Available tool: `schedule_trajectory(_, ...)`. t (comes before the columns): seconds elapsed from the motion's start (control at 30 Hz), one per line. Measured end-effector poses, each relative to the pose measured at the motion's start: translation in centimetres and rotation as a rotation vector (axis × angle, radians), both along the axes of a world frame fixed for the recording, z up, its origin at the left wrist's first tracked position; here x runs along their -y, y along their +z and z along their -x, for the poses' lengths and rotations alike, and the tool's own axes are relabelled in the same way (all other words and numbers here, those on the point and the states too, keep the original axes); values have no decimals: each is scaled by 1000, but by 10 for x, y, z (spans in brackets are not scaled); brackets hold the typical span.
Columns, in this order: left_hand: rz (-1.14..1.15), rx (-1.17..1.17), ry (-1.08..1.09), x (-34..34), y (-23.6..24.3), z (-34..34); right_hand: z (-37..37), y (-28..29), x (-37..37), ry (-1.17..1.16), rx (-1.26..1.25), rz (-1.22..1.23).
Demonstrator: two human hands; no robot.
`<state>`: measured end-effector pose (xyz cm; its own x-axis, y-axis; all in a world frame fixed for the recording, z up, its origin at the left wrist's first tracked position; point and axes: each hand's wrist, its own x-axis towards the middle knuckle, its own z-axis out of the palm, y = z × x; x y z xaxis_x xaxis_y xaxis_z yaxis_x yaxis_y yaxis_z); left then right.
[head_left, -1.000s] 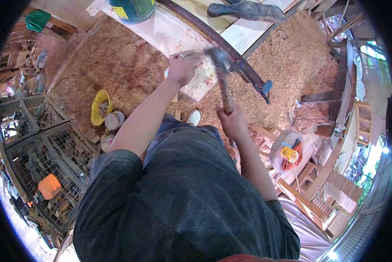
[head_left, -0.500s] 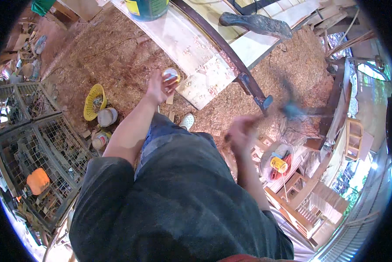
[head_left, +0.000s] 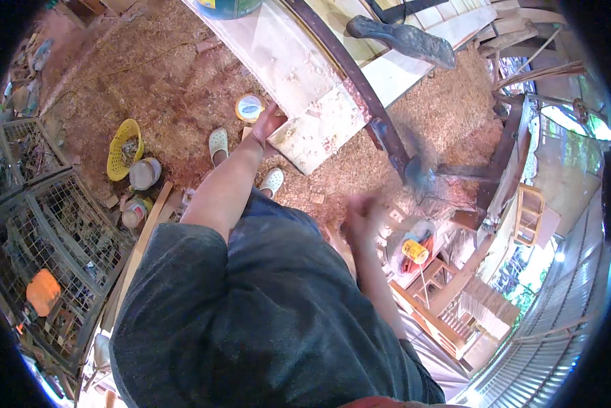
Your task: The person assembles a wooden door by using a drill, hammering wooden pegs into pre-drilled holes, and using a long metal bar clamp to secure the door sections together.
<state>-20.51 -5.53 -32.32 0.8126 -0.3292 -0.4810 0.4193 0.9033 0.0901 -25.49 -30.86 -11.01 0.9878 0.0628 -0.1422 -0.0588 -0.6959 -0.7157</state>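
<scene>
My left hand [head_left: 268,124] is at the corner of a pale wooden board [head_left: 319,139] strewn with shavings, gripping its edge, with some fingers hidden. Lower right, my right hand [head_left: 362,216] is closed and smeared by motion. It holds a hammer-like tool [head_left: 414,146], so blurred that its exact kind does not show. That tool is over the end of a dark curved wooden rail [head_left: 343,58], which runs along the boards. A round white tub with a yellow rim [head_left: 249,107] is on the floor beside my left hand.
Shavings cover the floor. A yellow basket [head_left: 117,155] and a white bucket [head_left: 144,175] stand left, near a wire-mesh frame [head_left: 60,245]. A dark piece of carved-looking wood [head_left: 400,42] lies on the far boards. A yellow can [head_left: 415,251] and wooden frames [head_left: 431,319] are at right.
My left hand has moved from over the white tub to the board's edge. My right hand has shifted a little left, and the blurred tool has swung left. The view has turned slightly.
</scene>
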Motion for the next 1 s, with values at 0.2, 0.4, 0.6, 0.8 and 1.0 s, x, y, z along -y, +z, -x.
schedule_trajectory(0.2,6,-13,97,-2,-8,6,-24,63,-3,-140,-81,-254)
schedule_trajectory(0.4,108,58,113,-5,-25,10,-52,126,-20,413,584,-747)
schedule_trajectory(0.6,-53,83,154,3,-34,-23,5,-23,3,1,-428,123)
schedule_trajectory(0.8,2,122,256,-15,-79,3,-39,131,-23,199,215,-653)
schedule_trajectory(1.0,101,33,127,11,-13,-13,-1,-29,11,84,-94,224)
